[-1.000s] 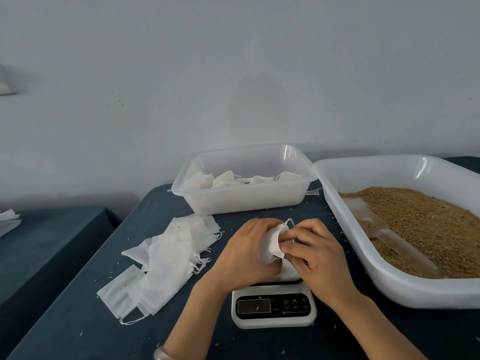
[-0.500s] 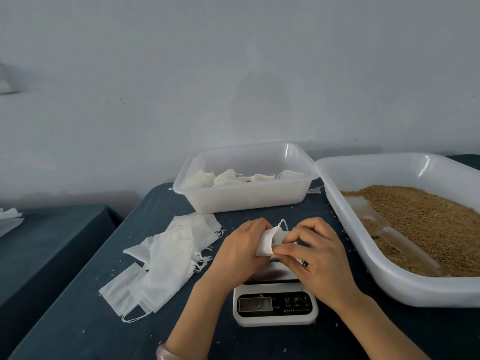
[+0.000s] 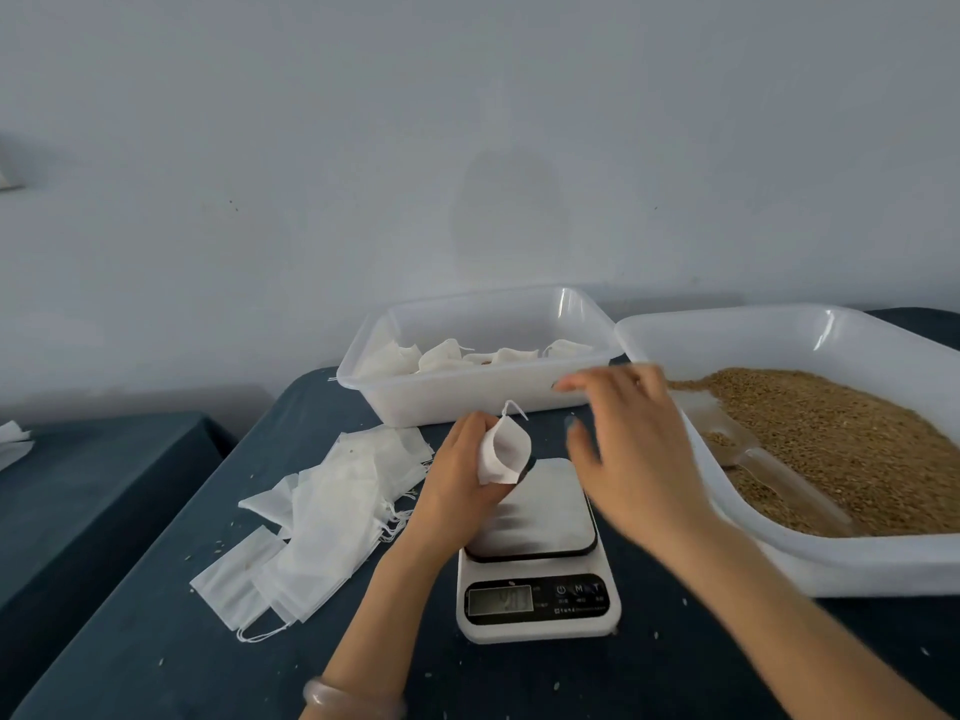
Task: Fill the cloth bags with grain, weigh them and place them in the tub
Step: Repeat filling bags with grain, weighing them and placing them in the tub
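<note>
Cloth bag [image 3: 506, 452] in grip of left hand [image 3: 457, 485]; right hand [image 3: 628, 449] splayed; scale [image 3: 535, 623] lettering illegible.

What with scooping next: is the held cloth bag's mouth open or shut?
Open. The cloth bag gripped by the left hand has its rim spread into a pocket; its inside is hidden.

counter [image 3: 156, 641]: dark blue-teal cloth, plain, speckled with pale flecks. wall [image 3: 467, 148], upper frame: flat pale grey. cloth bag [image 3: 503, 449], centre: plain white, white drawstring. pile of empty bags [image 3: 332, 517], left of centre: same white. tub [image 3: 467, 402]: milky translucent white. tray [image 3: 857, 569], right: white. grain [image 3: 831, 439]: golden brown. scoop [image 3: 779, 480]: clear, showing tan. scale [image 3: 535, 511]: white body, silver-grey plate, black panel, grey display. bangle [image 3: 353, 698], bottom: pale pink, translucent.
</note>
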A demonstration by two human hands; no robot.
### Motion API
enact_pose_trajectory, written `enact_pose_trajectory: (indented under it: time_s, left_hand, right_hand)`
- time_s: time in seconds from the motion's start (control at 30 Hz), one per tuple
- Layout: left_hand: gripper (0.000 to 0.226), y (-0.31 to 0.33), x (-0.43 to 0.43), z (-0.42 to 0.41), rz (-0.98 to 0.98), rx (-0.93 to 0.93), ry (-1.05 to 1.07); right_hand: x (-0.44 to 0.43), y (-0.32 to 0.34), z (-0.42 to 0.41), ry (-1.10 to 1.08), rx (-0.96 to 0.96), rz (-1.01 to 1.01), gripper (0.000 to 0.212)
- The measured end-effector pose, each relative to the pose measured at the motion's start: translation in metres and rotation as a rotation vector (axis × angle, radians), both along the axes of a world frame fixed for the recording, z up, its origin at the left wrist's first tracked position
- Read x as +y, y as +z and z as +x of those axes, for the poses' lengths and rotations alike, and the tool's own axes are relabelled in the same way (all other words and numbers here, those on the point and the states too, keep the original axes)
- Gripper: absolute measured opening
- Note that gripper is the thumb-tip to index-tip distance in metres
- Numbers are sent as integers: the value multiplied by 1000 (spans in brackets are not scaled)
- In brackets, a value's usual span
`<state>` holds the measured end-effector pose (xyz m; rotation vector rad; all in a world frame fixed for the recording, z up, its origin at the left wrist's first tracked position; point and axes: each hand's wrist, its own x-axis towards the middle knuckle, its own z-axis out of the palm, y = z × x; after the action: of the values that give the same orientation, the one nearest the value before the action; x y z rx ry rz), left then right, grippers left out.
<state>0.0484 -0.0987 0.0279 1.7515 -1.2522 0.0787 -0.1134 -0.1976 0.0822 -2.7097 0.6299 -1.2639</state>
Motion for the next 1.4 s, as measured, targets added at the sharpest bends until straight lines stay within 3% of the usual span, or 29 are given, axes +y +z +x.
enact_pose_trajectory:
  time_s: [0.07,0.17,0.3,0.4,0.5,0.63,0.73,0.87,1.03,1.23,1.4]
  left_hand:
    - [39,-2,1,2,7,37,11]
    - [37,-4,2,4,7,68,26]
    - [38,-7,1,5,-6,61,20]
    - [39,-8,0,7,7,51,32]
    - [38,-10,0,8,5,49,31]
    - [40,-10,0,10,20,53,42]
    - [39,-10,-1,10,43,58,34]
    - [39,-10,0,10,56,52,19]
    - [36,-12,1,11,81,50,19]
    - [38,-13,0,13,85,31,30]
    - [37,-13,1,12,85,19,22]
  right_hand:
    - [-27,21,-7,-107,149,68,35]
    - [-84,38,-23,-371,521,304,36]
    - [-127,23,-40,-556,1000,418,23]
    - [-138,4,-43,-571,1152,456,46]
    - [-144,-6,-42,-582,1172,418,47]
    - [-145,-4,-39,-530,1149,514,44]
    - [-141,2,-38,-500,1146,611,58]
    - [-151,1,-35,-498,954,737,39]
    - [-165,6,-25,-609,671,771,66]
    - [-186,-9,-47,-772,699,719,72]
    - [-171,-9,-45,-588,798,825,67]
